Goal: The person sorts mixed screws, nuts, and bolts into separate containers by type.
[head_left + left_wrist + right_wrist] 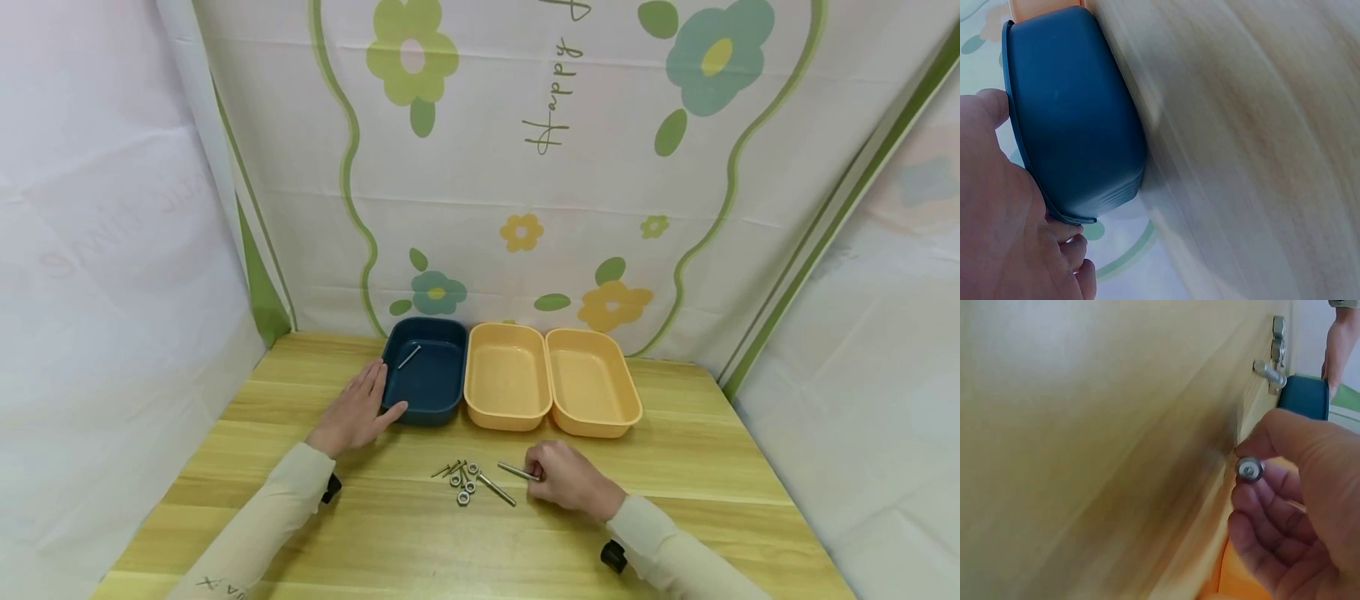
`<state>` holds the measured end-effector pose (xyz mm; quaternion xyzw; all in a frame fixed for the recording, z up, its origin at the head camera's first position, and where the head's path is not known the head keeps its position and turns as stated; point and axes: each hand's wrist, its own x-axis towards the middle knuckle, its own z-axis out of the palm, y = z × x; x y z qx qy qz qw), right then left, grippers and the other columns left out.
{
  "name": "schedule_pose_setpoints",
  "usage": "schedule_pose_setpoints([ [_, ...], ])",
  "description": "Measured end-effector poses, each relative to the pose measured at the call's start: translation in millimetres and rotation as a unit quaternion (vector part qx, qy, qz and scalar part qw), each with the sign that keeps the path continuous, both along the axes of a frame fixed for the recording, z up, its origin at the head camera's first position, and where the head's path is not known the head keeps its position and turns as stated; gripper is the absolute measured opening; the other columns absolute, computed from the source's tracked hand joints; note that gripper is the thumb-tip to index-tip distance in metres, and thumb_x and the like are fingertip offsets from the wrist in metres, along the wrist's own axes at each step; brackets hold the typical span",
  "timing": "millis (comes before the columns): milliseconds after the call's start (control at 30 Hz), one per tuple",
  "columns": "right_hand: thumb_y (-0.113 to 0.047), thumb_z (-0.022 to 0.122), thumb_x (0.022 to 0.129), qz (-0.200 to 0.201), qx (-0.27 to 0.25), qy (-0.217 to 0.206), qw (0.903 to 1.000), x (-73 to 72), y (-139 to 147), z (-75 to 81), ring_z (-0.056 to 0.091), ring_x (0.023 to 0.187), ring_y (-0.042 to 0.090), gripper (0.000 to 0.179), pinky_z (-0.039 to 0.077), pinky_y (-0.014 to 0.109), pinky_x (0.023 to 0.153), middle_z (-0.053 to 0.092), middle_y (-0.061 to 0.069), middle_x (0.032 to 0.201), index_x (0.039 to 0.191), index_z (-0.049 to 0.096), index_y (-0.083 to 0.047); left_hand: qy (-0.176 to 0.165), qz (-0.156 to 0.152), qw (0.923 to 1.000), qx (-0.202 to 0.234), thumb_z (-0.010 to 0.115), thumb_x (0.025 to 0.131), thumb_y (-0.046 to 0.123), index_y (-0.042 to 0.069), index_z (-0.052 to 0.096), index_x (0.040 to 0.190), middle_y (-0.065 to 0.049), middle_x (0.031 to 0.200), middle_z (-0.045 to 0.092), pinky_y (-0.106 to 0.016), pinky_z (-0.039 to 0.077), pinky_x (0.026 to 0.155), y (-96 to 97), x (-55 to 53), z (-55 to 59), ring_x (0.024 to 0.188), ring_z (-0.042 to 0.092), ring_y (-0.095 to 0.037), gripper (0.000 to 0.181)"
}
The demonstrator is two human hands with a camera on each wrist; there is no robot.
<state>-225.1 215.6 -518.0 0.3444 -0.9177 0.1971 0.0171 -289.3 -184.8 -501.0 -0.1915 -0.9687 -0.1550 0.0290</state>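
My left hand (358, 408) rests on the left rim of a dark blue bin (427, 417), fingers extended along its side and thumb at the front corner. In the left wrist view the thumb and fingertips touch the bin's rim. A slim metal screw (408, 357) lies inside that bin. My right hand (566, 477) pinches a long metal bolt (516, 471) between thumb and fingers, close over the table; its round end (1249, 469) faces the right wrist camera. Left of it lie another long bolt (497, 489), several hex nuts (463, 498) and several small screws (441, 471).
Two yellow bins, the middle one (508, 421) and the right one (600, 429), stand side by side, right of the blue bin. All three stand at the back of the wooden table (390, 533), before a flower-printed cloth (465, 183). More cloth hangs at both sides.
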Motion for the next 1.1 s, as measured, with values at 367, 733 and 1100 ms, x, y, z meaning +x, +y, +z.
schedule_pose_setpoints([
  [367,-0.002,0.079,0.080,0.063,0.013,0.020,0.9977,-12.9,10.3,13.3,0.052,0.069,0.000,0.017,0.044,0.014,0.060,0.064,-0.007,0.076,0.079,0.069,-0.015,-0.001,0.003,1.0000,-0.002,0.047,0.108,0.057,-0.011,0.017,0.163,-0.028,0.174,0.015,-0.061,0.020,0.130,-0.7,-0.4,-0.7,0.162,0.016,-0.046,0.092],
  [733,-0.001,0.078,0.084,0.111,0.032,0.075,0.9904,-20.3,8.7,44.9,0.048,0.070,0.001,0.021,0.042,0.013,0.062,0.062,-0.005,0.077,0.078,0.066,-0.017,0.001,0.001,1.0000,0.001,0.045,0.109,0.057,-0.011,0.017,0.163,-0.029,0.174,0.014,-0.062,0.020,0.130,-1.2,-0.8,-1.5,0.162,0.016,-0.047,0.092],
  [1100,-0.001,0.078,0.085,0.133,0.042,0.118,0.9831,-27.5,0.3,72.7,0.064,0.076,0.005,0.014,0.052,0.014,0.067,0.069,-0.004,0.083,0.084,0.074,-0.014,0.000,-0.001,1.0000,0.000,0.045,0.108,0.058,-0.011,0.017,0.163,-0.029,0.174,0.014,-0.062,0.020,0.130,-1.8,-0.6,-1.5,0.162,0.015,-0.046,0.092],
])
